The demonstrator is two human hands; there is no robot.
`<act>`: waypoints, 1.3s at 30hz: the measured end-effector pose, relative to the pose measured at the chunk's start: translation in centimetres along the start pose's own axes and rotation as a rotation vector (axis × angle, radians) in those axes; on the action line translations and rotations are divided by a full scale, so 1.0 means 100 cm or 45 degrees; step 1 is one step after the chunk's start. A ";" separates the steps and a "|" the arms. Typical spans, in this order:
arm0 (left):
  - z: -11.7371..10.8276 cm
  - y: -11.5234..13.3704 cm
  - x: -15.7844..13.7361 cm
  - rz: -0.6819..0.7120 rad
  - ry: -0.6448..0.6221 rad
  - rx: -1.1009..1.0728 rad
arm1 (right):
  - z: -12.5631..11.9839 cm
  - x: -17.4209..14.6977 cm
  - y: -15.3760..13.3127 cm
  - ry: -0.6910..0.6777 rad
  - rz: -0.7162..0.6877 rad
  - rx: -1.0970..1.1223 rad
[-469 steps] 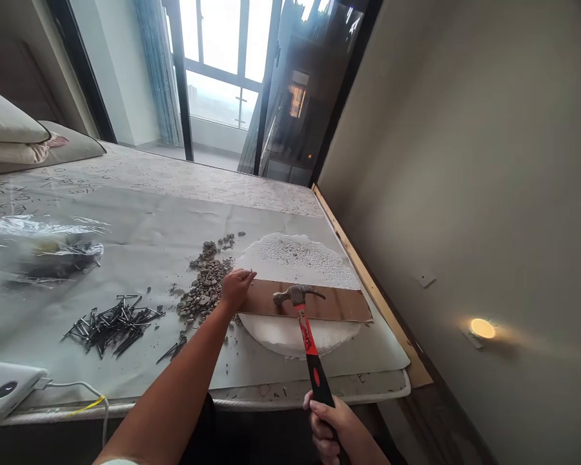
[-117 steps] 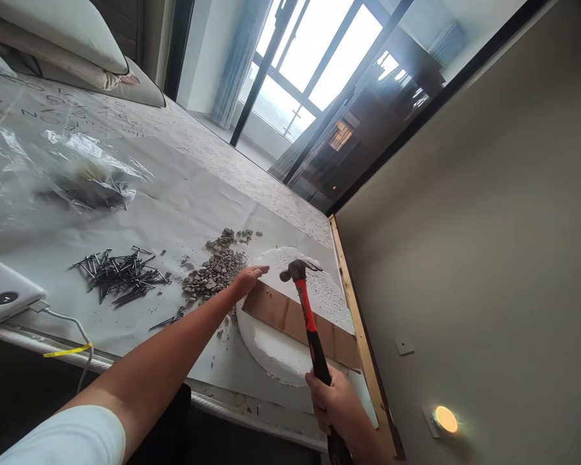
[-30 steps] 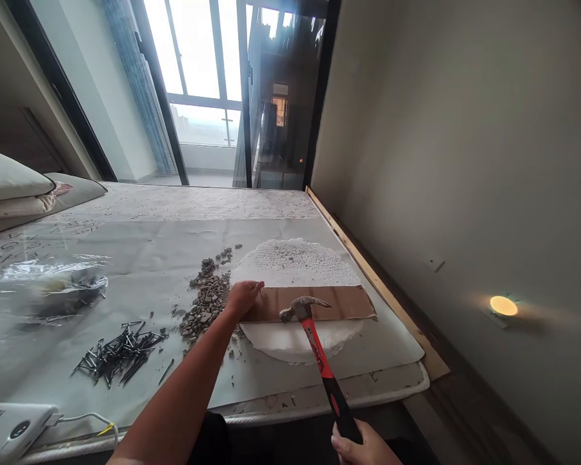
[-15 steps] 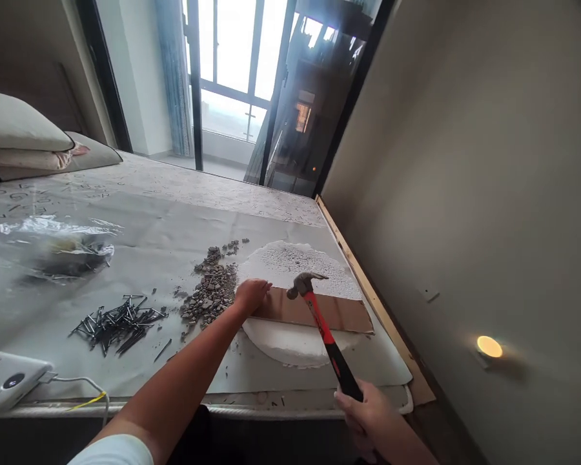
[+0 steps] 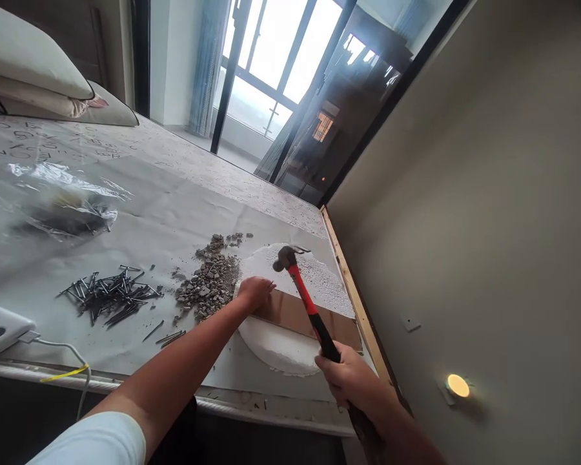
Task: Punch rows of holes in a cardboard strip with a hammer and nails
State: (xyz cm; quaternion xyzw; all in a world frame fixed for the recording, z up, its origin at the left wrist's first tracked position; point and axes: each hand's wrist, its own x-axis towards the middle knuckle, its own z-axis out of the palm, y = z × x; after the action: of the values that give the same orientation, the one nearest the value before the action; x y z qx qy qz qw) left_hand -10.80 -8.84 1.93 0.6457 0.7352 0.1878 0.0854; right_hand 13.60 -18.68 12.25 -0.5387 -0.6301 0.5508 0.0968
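Note:
A claw hammer [image 5: 303,290] with a red and black handle is gripped in my right hand [image 5: 346,374]. Its steel head is raised, appearing above the brown board [image 5: 314,320]. That flat board lies across a round white foam slab [image 5: 281,349]. At the board's left end, my left hand [image 5: 255,292] rests with its fingers pinched together; whatever they hold is too small to name. Grey gravel [image 5: 210,281] is heaped left of this hand. Farther left lies a pile of dark nails [image 5: 111,294], with a few loose nails [image 5: 171,338] nearer my forearm.
A clear plastic bag [image 5: 72,206] with dark contents lies at the left. A white power bank [image 5: 2,332] with a cable sits on the near left edge. Pillows [image 5: 33,61] are stacked at far left. A wooden strip [image 5: 346,274] runs along the right wall.
My view has tilted and shifted. The hammer has risen, its head now higher and farther left over the slab. My left hand stays at the board's left end.

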 end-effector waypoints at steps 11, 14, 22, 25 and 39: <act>0.001 -0.001 -0.001 0.002 -0.013 -0.062 | 0.003 0.003 -0.006 0.000 0.007 -0.010; 0.000 -0.002 -0.001 -0.012 -0.023 -0.060 | 0.008 0.005 -0.005 -0.010 0.074 -0.057; 0.001 -0.003 -0.001 -0.040 -0.015 -0.138 | 0.014 0.006 0.001 0.047 0.004 0.012; 0.002 -0.004 0.000 -0.043 -0.019 -0.138 | 0.019 0.008 0.004 0.021 0.055 0.016; 0.002 -0.017 0.001 0.096 0.051 -0.394 | 0.015 0.007 0.010 0.052 -0.034 0.007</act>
State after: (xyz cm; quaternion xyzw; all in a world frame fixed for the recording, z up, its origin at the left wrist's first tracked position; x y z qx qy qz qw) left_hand -12.31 -8.89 1.06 0.6481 0.6744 0.3146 0.1620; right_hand 12.76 -19.21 10.57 -0.5411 -0.6335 0.5402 0.1184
